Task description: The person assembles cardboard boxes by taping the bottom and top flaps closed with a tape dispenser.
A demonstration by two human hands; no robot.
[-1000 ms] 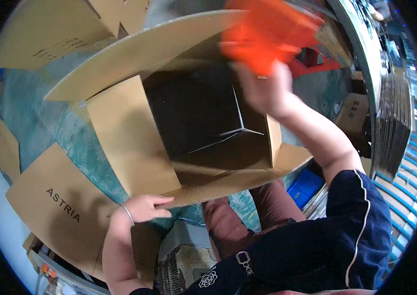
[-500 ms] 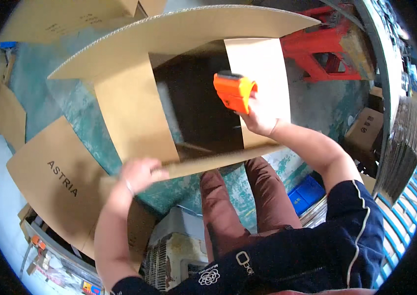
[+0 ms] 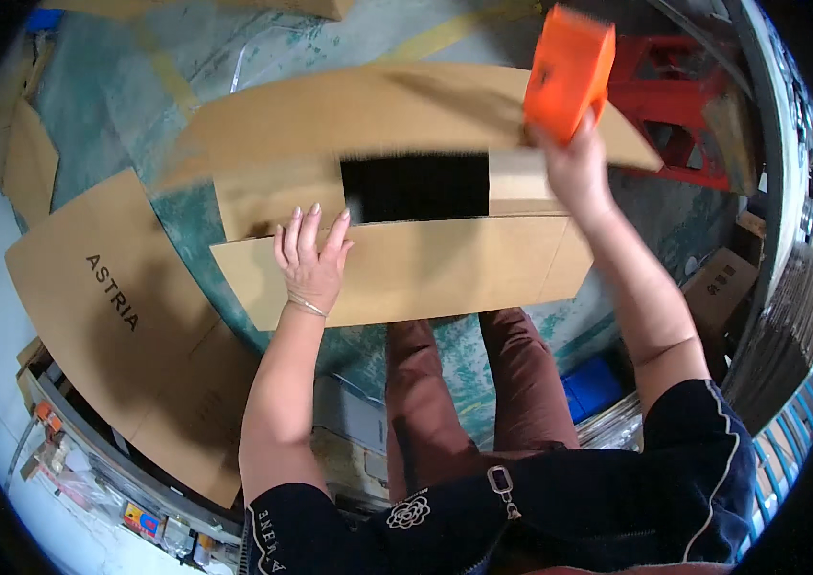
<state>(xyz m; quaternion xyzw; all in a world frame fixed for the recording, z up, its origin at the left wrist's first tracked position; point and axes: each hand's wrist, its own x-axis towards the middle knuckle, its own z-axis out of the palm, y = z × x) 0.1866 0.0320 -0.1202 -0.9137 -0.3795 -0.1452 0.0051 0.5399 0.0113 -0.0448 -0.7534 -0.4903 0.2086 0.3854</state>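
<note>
A large brown cardboard box (image 3: 406, 278) stands in front of me with its near flap folded inward. Its far flap (image 3: 377, 110) slants over the opening, slightly blurred. Between the side flaps a dark gap shows the inside. My left hand (image 3: 314, 257) lies on the near flap close to its inner edge, fingers spread and holding nothing. Up at the far right corner, my right hand (image 3: 576, 163) grips an orange tape dispenser (image 3: 569, 72) with a toothed edge on top. That hand is beside the far flap; whether it touches the flap I cannot tell.
A flattened cardboard sheet (image 3: 128, 297) leans at the left above a cluttered shelf (image 3: 119, 498). Red plastic stands (image 3: 675, 115) are at the far right. A blue bin (image 3: 596, 388) sits by my right leg, near stacked cardboard (image 3: 782, 316) on a rack.
The near flap has folded inward and the far flap has come down toward me. My left hand moved right onto the near flap. My right hand carried the tape dispenser up and right.
</note>
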